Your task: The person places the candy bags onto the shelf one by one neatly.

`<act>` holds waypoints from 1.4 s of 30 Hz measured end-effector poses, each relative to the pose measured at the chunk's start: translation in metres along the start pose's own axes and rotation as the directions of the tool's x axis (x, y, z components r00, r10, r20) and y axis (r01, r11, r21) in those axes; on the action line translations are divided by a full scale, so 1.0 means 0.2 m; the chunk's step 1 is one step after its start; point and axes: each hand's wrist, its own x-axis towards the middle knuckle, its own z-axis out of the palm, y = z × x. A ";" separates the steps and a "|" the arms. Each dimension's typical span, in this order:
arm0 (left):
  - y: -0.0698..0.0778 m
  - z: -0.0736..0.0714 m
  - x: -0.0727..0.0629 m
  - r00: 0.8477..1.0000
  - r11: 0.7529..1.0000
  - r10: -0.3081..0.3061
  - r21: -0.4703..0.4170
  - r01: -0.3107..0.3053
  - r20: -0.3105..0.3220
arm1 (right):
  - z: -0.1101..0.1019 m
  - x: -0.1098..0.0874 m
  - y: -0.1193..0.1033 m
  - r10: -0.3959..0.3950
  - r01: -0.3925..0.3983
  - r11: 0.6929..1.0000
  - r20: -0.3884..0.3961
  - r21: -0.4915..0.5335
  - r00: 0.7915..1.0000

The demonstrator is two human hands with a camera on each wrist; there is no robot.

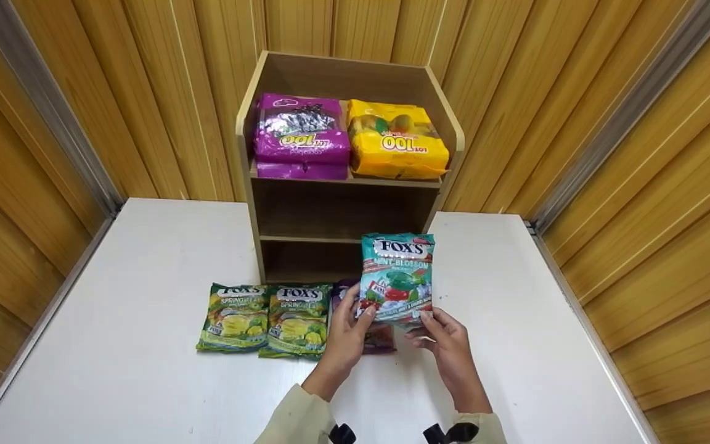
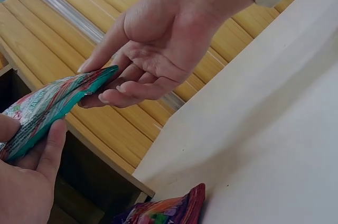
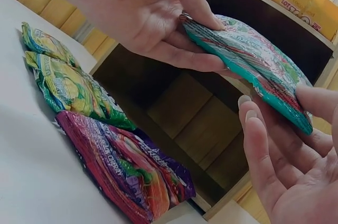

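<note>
A teal Fox's Mint Blossom candy bag is held up in front of the shelf, its printed front facing me. My left hand grips its lower left corner, thumb on the front and fingers behind. The lower right corner is pinched by my right hand, with the thumb on the front face. In the right wrist view, the bag tilts between both hands. Below it a purple candy bag lies on the table, partly hidden by my left hand in the head view.
Two green Fox's Spring Tea bags lie left of the purple one. Behind stands a wooden shelf, with a purple pack and a yellow pack on its top level. Wood-patterned walls surround the white table.
</note>
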 end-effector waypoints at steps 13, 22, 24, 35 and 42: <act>0.02 -0.05 0.05 0.994 0.997 -0.067 -0.032 0.064 -0.086 | 0.10 0.08 -0.05 -0.006 0.003 1.000 -0.084 -0.027 0.996; 0.04 -0.06 0.10 0.992 0.993 -0.079 -0.091 0.070 -0.095 | 0.13 0.12 -0.05 0.019 -0.020 1.000 -0.118 -0.008 0.993; 0.05 -0.05 0.10 0.994 0.992 -0.069 -0.110 0.060 -0.084 | 0.14 0.12 -0.05 0.025 -0.022 1.000 -0.127 0.021 0.992; 0.09 -0.06 0.11 0.998 0.994 -0.038 -0.102 0.033 -0.045 | 0.21 0.13 -0.06 0.008 0.037 0.979 -0.220 0.201 0.975; 0.12 -0.06 0.09 0.999 0.998 0.002 -0.062 -0.005 -0.053 | 0.25 0.15 -0.08 0.014 0.063 0.965 -0.288 0.254 0.958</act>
